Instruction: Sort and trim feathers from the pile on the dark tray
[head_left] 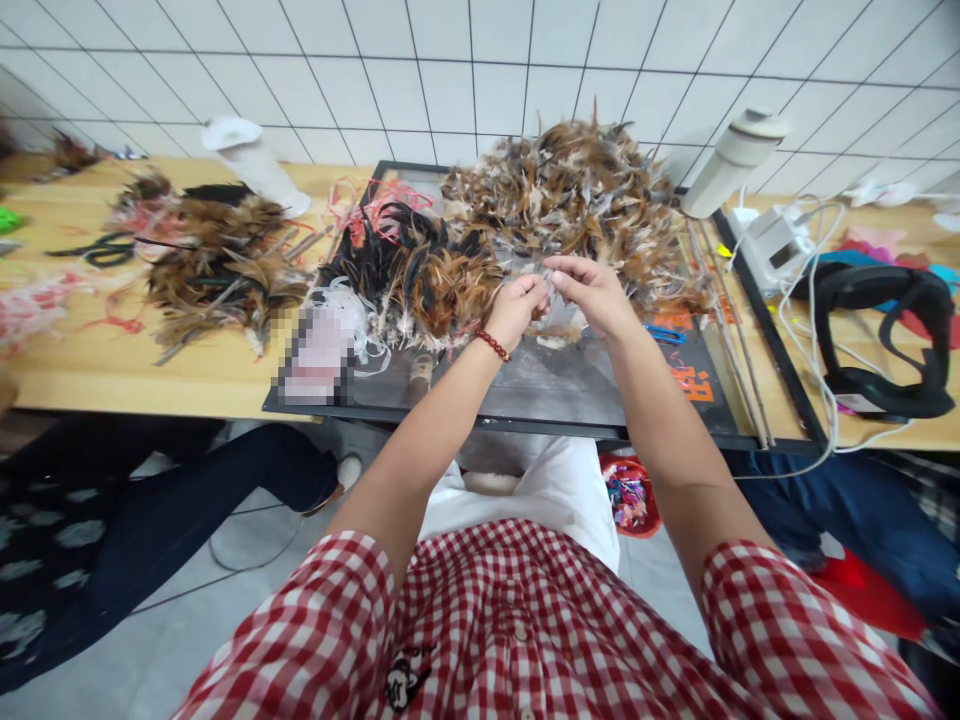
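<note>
Over the dark tray (525,385), my left hand (519,308) is closed in a pinch, a red bead bracelet on its wrist. My right hand (591,292) meets it, thumb and forefinger pinched together at the left fingertips. Something small, pale and greyish shows between the two hands, too blurred to name. Just behind them rises a large heap of brown and grey feathers (570,200). To the left of my left hand lie bunches of black and brown feathers (427,275), their pale quill ends towards me.
White plastic ties (337,305) lie at the tray's left, thin sticks (731,340) at its right. Further right are a power adapter (776,240) with cables and a black head strap (877,340). More feathers (225,260) and black scissors (101,250) lie left. People sit on both sides.
</note>
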